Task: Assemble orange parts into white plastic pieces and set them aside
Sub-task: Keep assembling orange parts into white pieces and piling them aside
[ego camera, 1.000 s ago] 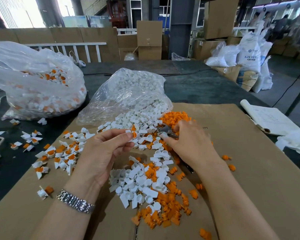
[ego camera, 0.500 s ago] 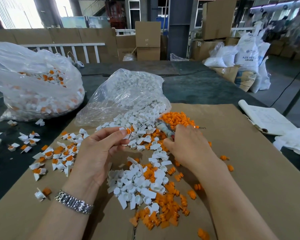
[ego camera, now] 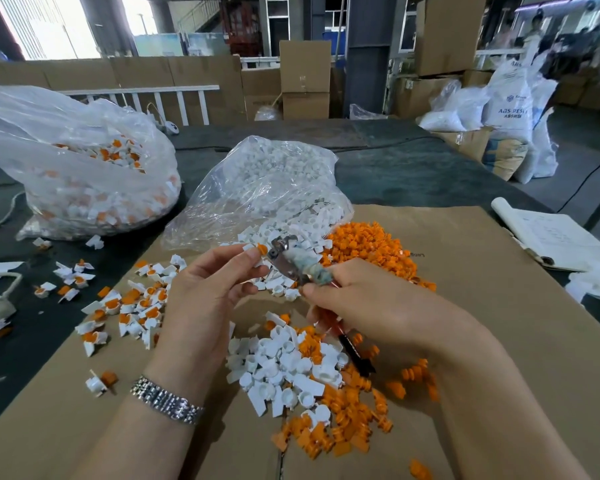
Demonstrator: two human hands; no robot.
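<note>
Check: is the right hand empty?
No: the right hand grips a pliers-like metal tool whose tip meets the orange part pinched by the left hand.

Both hands, left hand [ego camera: 208, 289] and right hand [ego camera: 368, 303], now raised off the pile with pliers [ego camera: 293, 259].

**Resin sacks carry the only clear lettering**

At the upper right of the frame, a white sack [ego camera: 509, 102] stacked among other bags reads "ABS RESIN" in blue capitals, beneath a small blue logo; the smaller line under it is too blurred to read. Faint, upside-down print sits on the cardboard sheet [ego camera: 417, 255] right of centre, illegible. Handwriting on the open notebook [ego camera: 551, 237] at the right edge cannot be made out.
</note>
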